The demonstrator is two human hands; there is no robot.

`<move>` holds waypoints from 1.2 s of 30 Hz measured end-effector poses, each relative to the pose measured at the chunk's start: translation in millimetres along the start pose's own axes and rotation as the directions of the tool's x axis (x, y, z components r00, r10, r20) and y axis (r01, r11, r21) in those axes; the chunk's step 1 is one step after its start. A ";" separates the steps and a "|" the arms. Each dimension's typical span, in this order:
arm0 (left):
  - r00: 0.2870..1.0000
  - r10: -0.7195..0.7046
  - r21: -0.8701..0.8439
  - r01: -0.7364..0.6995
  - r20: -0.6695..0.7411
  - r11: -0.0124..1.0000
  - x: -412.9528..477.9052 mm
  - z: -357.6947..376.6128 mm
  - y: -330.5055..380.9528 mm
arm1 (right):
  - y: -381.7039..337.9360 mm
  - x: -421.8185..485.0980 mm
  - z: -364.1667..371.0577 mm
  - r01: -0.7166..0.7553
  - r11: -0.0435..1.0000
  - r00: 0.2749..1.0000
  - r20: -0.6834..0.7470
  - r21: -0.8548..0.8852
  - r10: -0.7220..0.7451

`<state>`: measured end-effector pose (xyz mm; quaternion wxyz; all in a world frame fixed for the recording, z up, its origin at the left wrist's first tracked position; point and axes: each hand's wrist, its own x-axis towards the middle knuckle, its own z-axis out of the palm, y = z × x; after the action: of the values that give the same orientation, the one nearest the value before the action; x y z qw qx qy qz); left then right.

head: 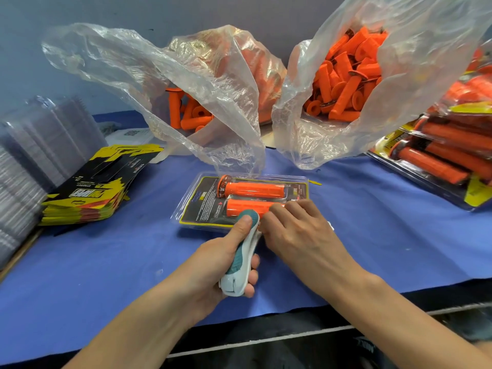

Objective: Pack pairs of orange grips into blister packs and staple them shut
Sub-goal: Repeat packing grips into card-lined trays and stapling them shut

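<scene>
A clear blister pack (197,201) lies mid-table with a black and yellow card and two orange grips (255,189) inside. My left hand (223,259) grips a white and teal stapler (243,251), thumb on its top, with its nose over the pack's near edge. My right hand (298,230) rests on the pack's near right part, fingers bent down onto it and covering part of the nearer grip.
Two open plastic bags of loose orange grips (343,83) stand at the back. Filled packs (439,155) are piled at the right. Printed cards (93,187) and stacked empty blisters (34,145) sit at the left. The blue cloth (106,262) ends at the table's front edge.
</scene>
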<state>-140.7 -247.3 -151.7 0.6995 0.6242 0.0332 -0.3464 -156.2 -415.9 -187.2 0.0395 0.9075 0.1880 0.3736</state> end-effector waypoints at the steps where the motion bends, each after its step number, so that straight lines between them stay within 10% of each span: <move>1: 1.000 0.002 0.010 -0.002 0.001 1.000 0.6 0.5 -0.4 | 0.2 0.3 0.6 -0.028 1.000 1.000 0.005 0.002 0.028; 23: 0.982 -0.127 0.264 0.086 0.141 0.961 -8.2 -27.0 12.6 | 2.1 -0.8 6.7 -0.010 0.994 0.993 0.119 0.107 -0.003; 28: 0.977 0.092 0.805 0.102 -0.190 0.584 -31.4 -123.2 45.9 | 11.9 -2.8 4.1 -0.012 0.997 0.994 0.109 0.071 0.004; 32: 0.736 0.472 0.869 0.465 -0.486 0.169 -18.0 -184.8 41.0 | 6.4 -1.4 5.3 0.018 1.000 0.997 0.078 -0.006 -0.017; 36: 0.686 0.511 0.833 0.540 -0.518 0.119 -5.0 -189.5 35.5 | 4.0 5.3 0.5 -0.029 1.000 0.999 -0.019 -0.005 0.029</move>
<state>-52.6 -75.9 -160.5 0.0126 0.9971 0.0753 -0.0028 -151.1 -417.6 -183.2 0.0347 0.9066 0.1740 0.3830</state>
